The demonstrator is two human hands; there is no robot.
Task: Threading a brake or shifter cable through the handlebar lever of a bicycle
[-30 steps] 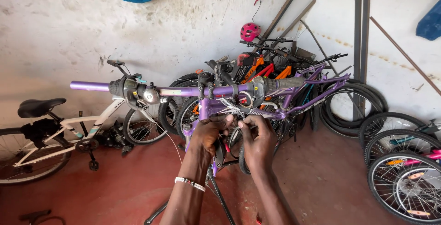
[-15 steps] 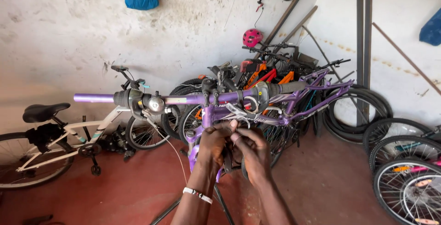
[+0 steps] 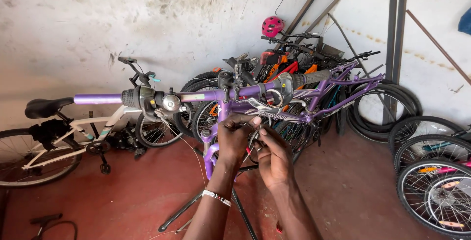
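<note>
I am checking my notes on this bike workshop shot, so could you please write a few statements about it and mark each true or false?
1. Both hands work just below the handlebar of the purple bike. True.
2. The left hand wears a thick glove. False: it is bare, with a beaded band at the wrist.
3. A white bike stands by the wall on the left. True.
4. The helmet in the back is yellow. False: it is pink.
5. The right hand rests on the floor. False: it is raised beside the left hand at the frame.
</note>
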